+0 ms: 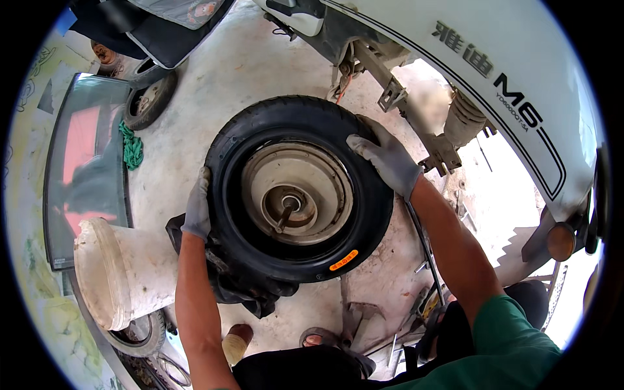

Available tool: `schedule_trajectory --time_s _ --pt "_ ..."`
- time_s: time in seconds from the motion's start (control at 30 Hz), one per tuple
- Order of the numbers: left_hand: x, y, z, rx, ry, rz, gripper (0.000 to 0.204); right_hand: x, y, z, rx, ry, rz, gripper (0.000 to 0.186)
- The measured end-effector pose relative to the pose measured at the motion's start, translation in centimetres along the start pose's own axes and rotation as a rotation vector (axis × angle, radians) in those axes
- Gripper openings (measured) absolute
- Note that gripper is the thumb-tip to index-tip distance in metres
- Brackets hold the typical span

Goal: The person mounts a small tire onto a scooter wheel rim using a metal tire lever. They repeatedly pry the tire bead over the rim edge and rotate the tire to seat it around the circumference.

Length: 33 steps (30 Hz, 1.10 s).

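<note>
A black tyre (227,208) is held up in front of me between my two hands, its side facing me. Inside it sits a pale metal wheel hub (335,188) with a short axle (285,214) sticking out of the middle. An orange sticker (343,260) is on the lower sidewall. My left hand (197,207), in a grey glove, presses along the tyre's left edge, its fingers partly hidden behind the rubber. My right hand (390,158), gloved too, grips the upper right, thumb on the sidewall and fingers over the tread. Crumpled black plastic (250,294) lies by the tyre's lower left.
A white vehicle body (520,78) with an exposed metal arm (396,91) fills the upper right. On the left are a white bucket (146,266), a glass panel (91,169), a green cloth (132,146) and a small wheel (153,97). Tools lie at lower right.
</note>
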<state>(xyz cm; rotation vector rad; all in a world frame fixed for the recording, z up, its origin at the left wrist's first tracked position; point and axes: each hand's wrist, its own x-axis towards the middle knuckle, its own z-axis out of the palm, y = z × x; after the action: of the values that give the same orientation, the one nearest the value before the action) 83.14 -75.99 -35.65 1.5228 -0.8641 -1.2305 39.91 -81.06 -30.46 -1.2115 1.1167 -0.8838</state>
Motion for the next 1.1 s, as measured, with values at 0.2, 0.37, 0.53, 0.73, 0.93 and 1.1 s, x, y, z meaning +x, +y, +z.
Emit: schedule_trajectory --time_s 0.2,0.37,0.53,0.73,0.93,1.1 --pt "0.8 -2.4 -1.4 0.066 -0.068 0.068 0.063 -1.3 -0.2 0.3 -0.168 0.087 0.038 0.065" --pt "0.5 -0.2 -2.3 0.226 -0.153 -0.059 0.059 -0.6 -3.2 1.0 -0.360 0.114 0.174 0.080" --pt "0.4 1.1 -0.9 0.002 -0.003 -0.121 0.061 -0.1 -4.7 3.4 -0.527 0.216 0.297 0.081" --pt "-0.2 0.5 1.5 -0.232 0.198 -0.285 0.065 -1.8 -3.7 3.9 -0.622 0.394 0.152 0.073" --pt "-0.6 0.9 1.8 0.188 0.344 -0.046 0.066 -1.0 -4.3 4.4 -0.621 0.368 0.166 0.068" --pt "-0.1 -1.6 0.8 0.224 0.408 -0.075 0.063 -0.7 -3.0 4.1 -0.632 0.367 0.064 0.067"
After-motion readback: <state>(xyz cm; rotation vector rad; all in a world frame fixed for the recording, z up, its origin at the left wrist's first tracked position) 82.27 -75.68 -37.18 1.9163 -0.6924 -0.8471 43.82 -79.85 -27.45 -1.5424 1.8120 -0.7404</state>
